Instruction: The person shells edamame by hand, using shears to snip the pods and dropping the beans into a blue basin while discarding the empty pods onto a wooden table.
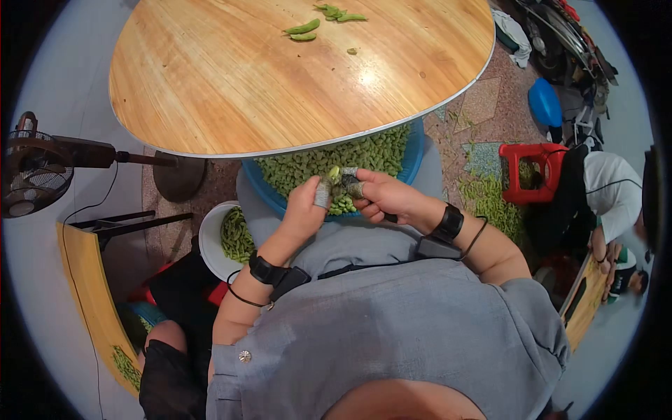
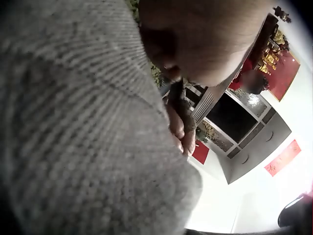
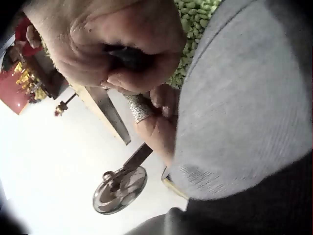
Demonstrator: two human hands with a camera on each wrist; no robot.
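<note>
Above a blue basin [image 1: 418, 150] full of shelled green beans [image 1: 378, 148], the two hands meet. The left hand [image 1: 306, 208] pinches a green pod [image 1: 334, 173] between taped fingertips. Close against it, the right hand [image 1: 395, 196] has its fingers curled round a small dark tool, whose black end [image 1: 390, 218] shows under the palm. Silvery tape wraps the thumb and a finger. In the right wrist view the dark tool [image 3: 131, 58] lies inside the curled right hand [image 3: 107, 34]. The left wrist view shows the left hand [image 2: 210, 39] close up, its fingertips hidden.
A round wooden table [image 1: 280, 84] bears a few pods [image 1: 302, 28] beyond the basin. A white bucket of pods [image 1: 238, 234] stands at left, near a fan [image 1: 38, 164]. At right are a red stool [image 1: 514, 192], pods on the floor [image 1: 490, 206] and other people.
</note>
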